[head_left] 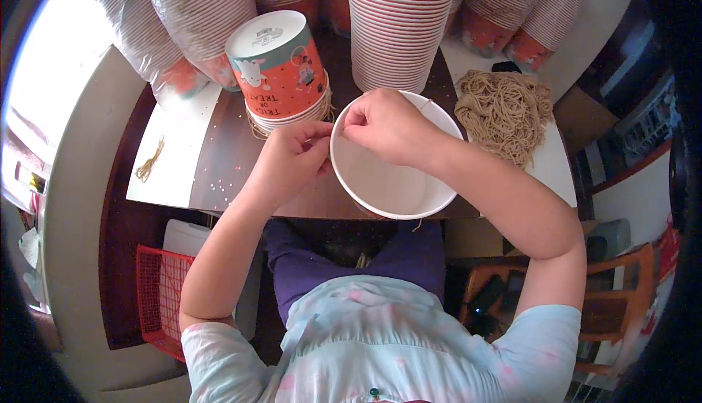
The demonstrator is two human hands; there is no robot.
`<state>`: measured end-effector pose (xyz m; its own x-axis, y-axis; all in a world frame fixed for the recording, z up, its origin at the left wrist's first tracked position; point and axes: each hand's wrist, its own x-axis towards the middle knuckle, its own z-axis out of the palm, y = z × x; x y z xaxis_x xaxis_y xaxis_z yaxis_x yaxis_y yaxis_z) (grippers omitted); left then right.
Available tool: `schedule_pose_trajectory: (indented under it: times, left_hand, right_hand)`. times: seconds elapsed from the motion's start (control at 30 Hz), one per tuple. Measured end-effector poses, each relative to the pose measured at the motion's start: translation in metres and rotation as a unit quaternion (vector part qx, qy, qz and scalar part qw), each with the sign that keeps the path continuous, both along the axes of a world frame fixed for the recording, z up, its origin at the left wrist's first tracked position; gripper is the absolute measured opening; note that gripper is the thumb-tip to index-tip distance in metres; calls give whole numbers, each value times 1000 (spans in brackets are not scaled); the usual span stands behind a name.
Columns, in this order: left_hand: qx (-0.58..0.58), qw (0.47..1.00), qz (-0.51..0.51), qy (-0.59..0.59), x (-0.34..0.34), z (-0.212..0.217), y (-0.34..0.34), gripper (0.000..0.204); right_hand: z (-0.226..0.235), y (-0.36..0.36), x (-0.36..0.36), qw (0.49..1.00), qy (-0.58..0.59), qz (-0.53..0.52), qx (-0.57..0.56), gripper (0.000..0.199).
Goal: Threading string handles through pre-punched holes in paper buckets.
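A white-lined paper bucket (pixel 391 184) stands mouth up at the table's front edge, tilted a little toward me. My right hand (pixel 384 125) reaches over its rim, fingertips pinched together against the inner left wall. Outside that same wall, my left hand (pixel 296 158) has thumb and fingers pressed together. Whatever either pinch holds is hidden. A thin bit of cord shows at the bucket's far right rim, and a loose end hangs below its near edge. Left of the bucket, upside-down orange and teal printed buckets (pixel 281 74) are stacked, with tan cord around the lowest rims.
A tall stack of nested buckets (pixel 398 41) stands behind. Plastic-wrapped stacks (pixel 197 16) line the back. Tangled tan cord (pixel 504 114) lies at the right, a small cord bundle (pixel 150 160) at the left. White specks dot the table. A red basket (pixel 157 293) sits below left.
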<state>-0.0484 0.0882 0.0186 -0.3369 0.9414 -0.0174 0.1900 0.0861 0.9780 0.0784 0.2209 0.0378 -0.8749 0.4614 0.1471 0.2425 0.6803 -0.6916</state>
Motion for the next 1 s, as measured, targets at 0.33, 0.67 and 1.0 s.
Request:
schedule_pose_trajectory:
  times: [0.33, 0.67, 1.0]
  left_hand:
    - [-36, 988, -63, 139, -14, 7, 6, 15]
    - [-3, 991, 86, 106, -12, -11, -16, 9]
    - [185, 972, 22, -142, 8, -15, -53, 4]
  right_hand:
    - [3, -5, 2, 995, -40, 7, -89, 11]
    - [72, -30, 48, 970, -219, 74, -81, 73]
    - [23, -47, 68, 969, 23, -5, 244, 21]
